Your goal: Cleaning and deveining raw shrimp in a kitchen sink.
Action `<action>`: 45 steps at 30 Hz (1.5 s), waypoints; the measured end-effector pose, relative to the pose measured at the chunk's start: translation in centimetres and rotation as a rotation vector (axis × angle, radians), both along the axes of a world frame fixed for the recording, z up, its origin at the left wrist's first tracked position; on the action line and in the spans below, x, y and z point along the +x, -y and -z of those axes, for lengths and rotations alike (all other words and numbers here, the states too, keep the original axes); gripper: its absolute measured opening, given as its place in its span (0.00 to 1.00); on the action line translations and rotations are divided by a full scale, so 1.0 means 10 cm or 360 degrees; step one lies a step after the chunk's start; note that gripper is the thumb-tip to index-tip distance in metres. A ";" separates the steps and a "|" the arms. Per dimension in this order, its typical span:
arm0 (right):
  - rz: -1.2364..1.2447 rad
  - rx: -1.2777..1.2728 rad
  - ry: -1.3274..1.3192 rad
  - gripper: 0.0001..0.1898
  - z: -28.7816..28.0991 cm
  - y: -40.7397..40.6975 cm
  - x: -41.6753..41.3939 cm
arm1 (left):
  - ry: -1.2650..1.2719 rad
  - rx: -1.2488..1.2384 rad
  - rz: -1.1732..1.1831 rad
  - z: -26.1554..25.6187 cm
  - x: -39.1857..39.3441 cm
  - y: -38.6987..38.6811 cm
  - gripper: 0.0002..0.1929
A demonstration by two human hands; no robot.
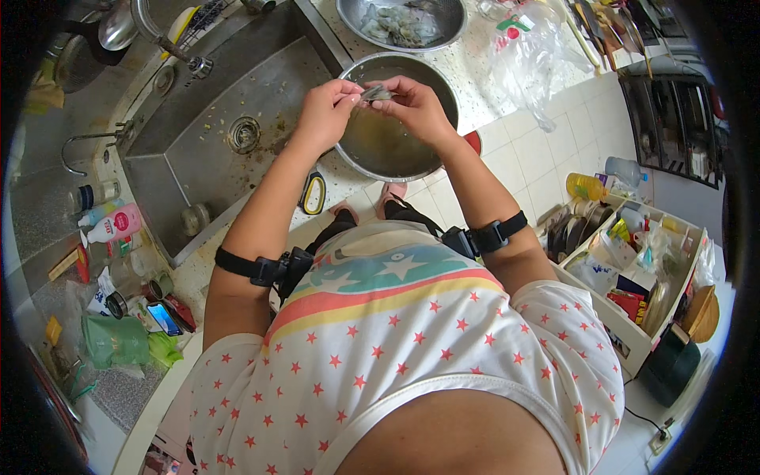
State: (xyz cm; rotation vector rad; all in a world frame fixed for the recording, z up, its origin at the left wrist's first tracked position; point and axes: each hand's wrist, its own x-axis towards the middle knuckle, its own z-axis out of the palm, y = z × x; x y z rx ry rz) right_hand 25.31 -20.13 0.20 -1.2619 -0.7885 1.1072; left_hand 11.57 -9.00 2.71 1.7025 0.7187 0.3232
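A small grey raw shrimp (pixel 376 93) is held between my two hands, above a large steel basin (pixel 450 89) of murky yellowish water (pixel 392 145). The fingertips of my left hand (pixel 329 110) pinch its left end. Thumb and fingers of my right hand (pixel 418 107) grip its body from the other side, hiding part of it. Just beyond the basin stands a steel bowl (pixel 460 27) with peeled-looking grey shrimp (pixel 395 24) in it.
To the left is a steel sink (pixel 205 160) with food bits around its drain (pixel 244 135) and a faucet (pixel 199 66) over it. Yellow-and-black scissors handles (pixel 313 193) lie on the counter edge. A clear plastic bag (pixel 528 59) hangs over the right counter edge.
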 end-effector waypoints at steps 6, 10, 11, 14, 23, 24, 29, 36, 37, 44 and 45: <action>0.0016 -0.0041 0.0817 0.13 -0.03 0.04 0.07 | -0.0272 0.0385 0.0054 -0.26 -0.10 -0.09 0.07; 0.0088 0.0170 0.1356 0.14 -0.07 0.05 0.09 | -0.0434 0.0705 0.0127 -0.46 -0.09 -0.01 0.06; 0.0083 0.0172 0.1356 0.14 -0.08 0.05 0.09 | -0.0455 0.0835 0.0157 -0.47 -0.09 -0.01 0.06; 0.0109 0.0188 0.1475 0.17 -0.11 0.06 0.07 | -0.0522 0.1011 0.0200 -0.45 -0.07 0.01 0.06; 0.0063 0.0163 0.1170 0.19 -0.12 0.07 0.05 | -0.0535 0.1027 0.0194 -0.43 -0.05 0.01 0.06; 0.0051 0.0196 0.1163 0.20 -0.11 0.06 0.05 | -0.0517 0.1006 0.0197 -0.42 -0.05 0.01 0.06; -0.0004 0.0224 0.1220 0.20 -0.09 0.03 0.04 | -0.0457 0.0928 0.0227 -0.36 -0.03 0.00 0.06; -0.0055 0.0221 0.1090 0.19 -0.09 0.02 0.01 | -0.0390 0.0602 0.0230 -0.24 -0.04 -0.02 0.06; -0.0055 0.0210 0.1048 0.19 -0.10 0.02 0.01 | -0.0390 0.0602 0.0229 -0.19 -0.05 -0.05 0.06; -0.0122 0.0106 0.0818 0.17 -0.18 -0.02 -0.01 | -0.0143 0.0153 0.0218 -0.07 -0.13 -0.13 0.07; -0.0132 0.0115 0.0774 0.17 -0.19 -0.04 -0.02 | -0.0077 0.0073 0.0205 -0.06 -0.14 -0.14 0.08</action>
